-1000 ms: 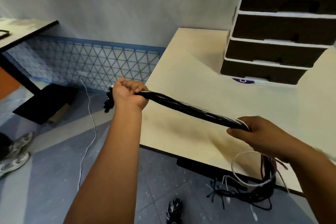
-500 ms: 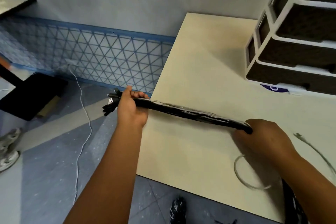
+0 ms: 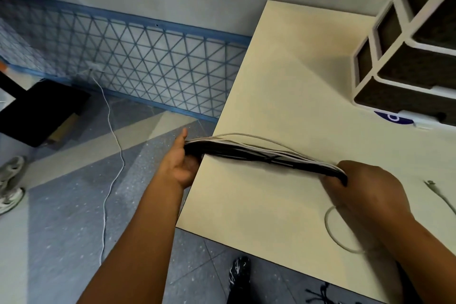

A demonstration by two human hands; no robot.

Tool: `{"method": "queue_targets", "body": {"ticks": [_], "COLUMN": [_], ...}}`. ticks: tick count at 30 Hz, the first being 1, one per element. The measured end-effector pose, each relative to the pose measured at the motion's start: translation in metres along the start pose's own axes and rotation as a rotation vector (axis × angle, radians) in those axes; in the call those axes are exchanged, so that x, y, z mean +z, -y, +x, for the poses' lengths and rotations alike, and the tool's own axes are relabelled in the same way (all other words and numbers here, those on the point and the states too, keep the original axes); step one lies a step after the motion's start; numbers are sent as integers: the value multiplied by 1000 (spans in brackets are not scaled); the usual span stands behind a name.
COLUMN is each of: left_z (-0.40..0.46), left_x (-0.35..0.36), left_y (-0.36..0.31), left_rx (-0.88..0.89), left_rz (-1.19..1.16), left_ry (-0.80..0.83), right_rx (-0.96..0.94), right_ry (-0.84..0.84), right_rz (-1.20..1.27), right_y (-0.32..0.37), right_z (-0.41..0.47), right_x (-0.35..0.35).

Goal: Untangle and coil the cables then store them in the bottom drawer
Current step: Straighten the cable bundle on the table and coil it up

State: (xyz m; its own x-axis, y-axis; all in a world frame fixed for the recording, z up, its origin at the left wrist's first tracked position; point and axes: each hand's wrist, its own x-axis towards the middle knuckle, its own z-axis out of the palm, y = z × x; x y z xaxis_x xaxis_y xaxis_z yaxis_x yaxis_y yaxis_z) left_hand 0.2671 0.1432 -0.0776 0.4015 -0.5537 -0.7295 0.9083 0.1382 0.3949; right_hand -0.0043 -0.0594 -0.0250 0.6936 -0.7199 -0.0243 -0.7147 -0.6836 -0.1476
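Cream tabletop (image 3: pixel 296 96) fills right half, its left edge over grey speckled floor (image 3: pixel 61 217). Blue lattice panel (image 3: pixel 138 61) runs along wall base behind. White drawer unit (image 3: pixel 404 61) w/ dark drawer fronts sits at tabletop's far right corner; bottom drawer (image 3: pixel 407 100) looks closed, white pull tab at its front. Black box (image 3: pixel 39 111) on floor at left, thin white cord (image 3: pixel 116 155) trailing across floor beside it.

Cable bundle (image 3: pixel 266 155), mostly black w/ a few white strands, stretched horizontally between both hands, just above tabletop's near-left part; one white strand bows up off the top. Left hand (image 3: pixel 182 163) is off the tabletop edge, grip wrapped round bundle's left end, thumb sticking up. Right hand (image 3: pixel 365 185) over tabletop, grip clenched round bundle's right end, fingers curled under. Loose white cable loop (image 3: pixel 332 232) lies on tabletop under right forearm. Separate grey cable end (image 3: pixel 441 197) w/ small plug lies on tabletop at far right, apart from hand. Dark shoe (image 3: pixel 238 276) on floor by near edge.
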Motion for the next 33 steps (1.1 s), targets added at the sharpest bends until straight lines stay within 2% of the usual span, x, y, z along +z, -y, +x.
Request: {"method": "queue_targets", "body": {"ticks": [3, 5, 6, 8, 10, 11, 12, 13, 16, 17, 19, 21, 26, 28, 31, 33], "left_z": [-17, -42, -56, -79, -99, -105, -107, -106, -87, -72, -44, -26, -14, -13, -11, -11], "left_x": [-21, -30, -31, -28, -6, 10, 27, 46, 100, 111, 128, 140, 140, 139, 140, 138], "left_y": [3, 1, -1, -7, -9, -6, 3, 16, 80, 100, 128, 137, 137, 139, 140, 139], "left_rx": [-33, -67, -40, 154, 521, 712, 873, 1001, 1338, 1405, 1364, 1285, 1352, 1358, 1366, 1380], "left_rz": [196, 575, 792, 1146, 1434, 1524, 1566, 1606, 1931, 2032, 2169, 2194, 2266, 2264, 2253, 2256], "left_ry": [82, 18, -68, -290, -477, -492, -435, -314, 165, 266, 318, 283, 229, 193, 146, 138], "right_rx": [2, -1, -4, -11, -7, -6, -12, -21, -26, -34, -57, -70, -129, -121, -16, 23], "right_ry": [-4, 2, 3, -6, -15, -20, -25, -20, 25, 29, 22, 27, 86, 236, 671, 868], "right_rz": [5, 4, 4, 8, 17, 22, 24, 21, 12, 16, 24, 15, 123, 319, 941, 1257], "right_y": [-1, -3, -4, -4, -4, -5, -5, -5, -7, -7, -7, -8, -18, -25, -55, -79], "right_z": [1, 2, 2, 1, 0, 0, 0, 1, 3, 3, 3, 4, 6, 11, 5, -8], "right_x": [1, 2, 1, 2, 2, 2, 2, 3, 3, 3, 3, 3, -3, -11, -24, -27]}}
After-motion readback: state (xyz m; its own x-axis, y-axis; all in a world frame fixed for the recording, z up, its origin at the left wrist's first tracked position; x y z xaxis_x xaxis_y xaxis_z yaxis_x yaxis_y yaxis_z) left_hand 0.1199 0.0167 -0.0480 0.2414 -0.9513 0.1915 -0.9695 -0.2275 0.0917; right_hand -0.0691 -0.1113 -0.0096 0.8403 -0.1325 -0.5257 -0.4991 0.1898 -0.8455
